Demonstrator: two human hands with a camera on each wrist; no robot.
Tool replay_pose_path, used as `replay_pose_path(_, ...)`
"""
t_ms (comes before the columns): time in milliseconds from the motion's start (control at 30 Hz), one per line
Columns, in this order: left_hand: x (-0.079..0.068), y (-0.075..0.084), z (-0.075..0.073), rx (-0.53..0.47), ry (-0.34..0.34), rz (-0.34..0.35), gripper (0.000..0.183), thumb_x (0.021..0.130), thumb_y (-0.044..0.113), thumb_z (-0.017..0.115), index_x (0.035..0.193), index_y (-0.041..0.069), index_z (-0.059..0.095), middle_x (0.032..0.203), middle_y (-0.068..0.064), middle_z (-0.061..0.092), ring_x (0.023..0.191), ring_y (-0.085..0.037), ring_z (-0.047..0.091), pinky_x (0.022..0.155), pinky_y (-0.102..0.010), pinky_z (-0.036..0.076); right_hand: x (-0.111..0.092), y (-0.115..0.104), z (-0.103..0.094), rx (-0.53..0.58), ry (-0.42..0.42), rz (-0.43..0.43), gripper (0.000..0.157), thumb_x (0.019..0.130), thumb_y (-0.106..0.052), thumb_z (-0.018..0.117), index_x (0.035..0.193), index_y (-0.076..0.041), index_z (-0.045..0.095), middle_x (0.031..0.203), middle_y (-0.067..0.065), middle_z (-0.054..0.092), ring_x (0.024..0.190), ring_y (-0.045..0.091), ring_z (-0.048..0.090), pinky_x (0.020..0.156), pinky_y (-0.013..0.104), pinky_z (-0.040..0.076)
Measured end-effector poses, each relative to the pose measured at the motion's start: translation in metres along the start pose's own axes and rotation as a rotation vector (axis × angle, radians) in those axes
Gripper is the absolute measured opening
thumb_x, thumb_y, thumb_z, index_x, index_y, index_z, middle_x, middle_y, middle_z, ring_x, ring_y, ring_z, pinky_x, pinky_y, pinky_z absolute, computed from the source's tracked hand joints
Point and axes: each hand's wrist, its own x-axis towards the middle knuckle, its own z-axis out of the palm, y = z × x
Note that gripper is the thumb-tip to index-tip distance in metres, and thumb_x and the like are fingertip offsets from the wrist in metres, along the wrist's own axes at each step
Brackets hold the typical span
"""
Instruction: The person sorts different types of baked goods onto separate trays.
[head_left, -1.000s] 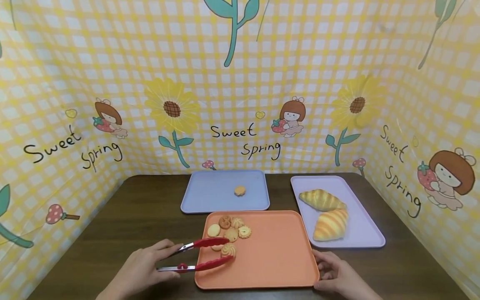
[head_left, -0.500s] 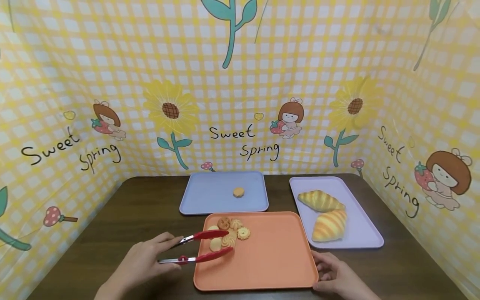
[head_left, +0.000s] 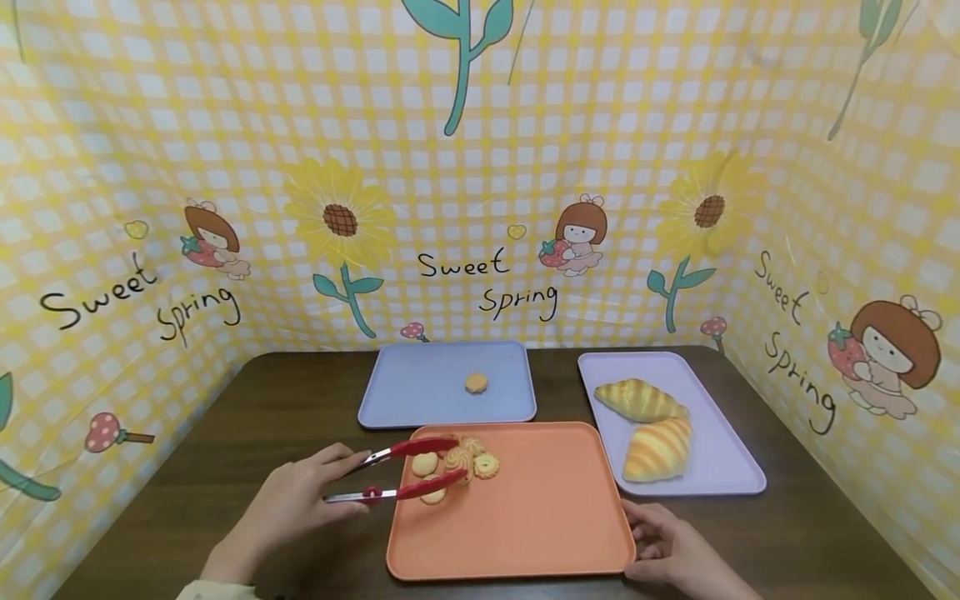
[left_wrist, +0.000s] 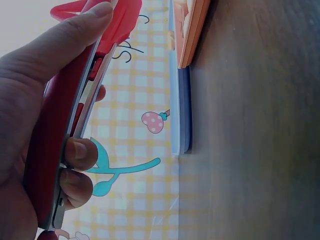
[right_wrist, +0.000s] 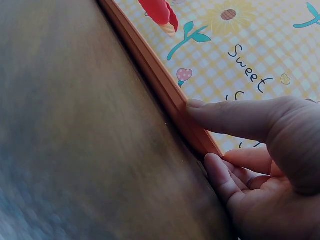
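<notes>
My left hand (head_left: 292,498) grips red-tipped metal tongs (head_left: 433,483), fingers curled round their red handle (left_wrist: 50,135) in the left wrist view. Between the tips is a swirl cookie (head_left: 457,461), over the left part of the orange tray (head_left: 547,508). In the right wrist view the tips (right_wrist: 159,11) have a bit of cookie between them. Pale round cookies (head_left: 424,464) and a ring-shaped cookie (head_left: 487,466) lie close by; others are partly hidden by the tongs. My right hand (head_left: 675,546) holds the tray's near right corner, thumb (right_wrist: 225,117) on the rim.
Behind the orange tray is a blue tray (head_left: 412,392) bearing one round cookie (head_left: 476,383). To the right, a lilac tray (head_left: 723,450) carries two croissants (head_left: 641,400). All stand on a dark wooden table (head_left: 285,400), with a checked cloth (head_left: 465,192) behind.
The tongs and the swirl cookie have moved away from me, from the near side of the cookie group to over its far cookies. My right hand stays at the tray corner.
</notes>
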Motion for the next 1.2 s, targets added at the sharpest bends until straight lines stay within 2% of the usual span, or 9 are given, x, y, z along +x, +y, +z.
replay_pose_path(167,0.005,-0.001,0.002,0.022,-0.01,-0.06,0.06,0.067,0.04,0.09,0.117,0.011,0.075,0.103,0.013,0.062,0.062,0.001,0.047,0.053,-0.025,0.04,-0.001,0.0,0.001,0.011,0.006,0.017,0.083,0.082,-0.003,0.078,0.141,0.025,0.026,0.118,0.013,0.048,0.093,0.007,0.057,0.075,0.026,0.054)
replay_pose_path(333,0.012,-0.003,0.003,0.036,-0.039,-0.122,0.061,0.068,0.039,0.09,0.119,0.011,0.074,0.104,0.012,0.063,0.062,0.001,0.046,0.054,-0.026,0.04,-0.001,0.001,0.001,0.015,0.004,0.019,0.083,0.082,-0.001,0.078,0.141,0.025,0.026,0.12,0.015,0.048,0.094,0.008,0.057,0.076,0.027,0.054)
replay_pose_path(467,0.018,-0.004,0.005,0.035,-0.049,-0.128,0.061,0.069,0.039,0.089,0.12,0.011,0.074,0.105,0.01,0.063,0.061,0.003,0.044,0.053,-0.026,0.041,-0.001,0.001,0.0,0.007,0.007,0.025,0.082,0.082,0.0,0.078,0.141,0.025,0.026,0.12,0.015,0.048,0.095,0.007,0.056,0.076,0.027,0.054)
replay_pose_path(667,0.029,-0.008,0.006,0.052,-0.048,-0.14,0.063,0.068,0.041,0.089,0.121,0.011,0.074,0.105,0.008,0.064,0.066,-0.008,0.055,0.057,-0.03,0.045,0.0,0.0,0.0,-0.019,0.01,-0.007,0.082,0.082,-0.002,0.078,0.141,0.024,0.027,0.12,0.016,0.048,0.095,0.006,0.057,0.076,0.027,0.054)
replay_pose_path(833,0.037,-0.013,0.008,0.064,-0.079,-0.174,0.061,0.072,0.043,0.087,0.122,0.011,0.073,0.11,0.001,0.066,0.073,-0.015,0.061,0.062,-0.038,0.048,0.0,-0.001,0.0,-0.015,0.007,0.003,0.082,0.082,-0.002,0.078,0.141,0.025,0.027,0.12,0.015,0.048,0.095,0.006,0.057,0.076,0.027,0.054)
replay_pose_path(1200,0.05,-0.026,0.016,0.073,-0.116,-0.216,0.064,0.075,0.043,0.085,0.126,0.007,0.07,0.114,-0.007,0.064,0.074,-0.021,0.061,0.067,-0.044,0.051,0.001,0.0,0.002,-0.009,0.004,-0.007,0.08,0.082,0.002,0.076,0.14,0.026,0.026,0.121,0.017,0.048,0.095,0.007,0.057,0.075,0.027,0.054)
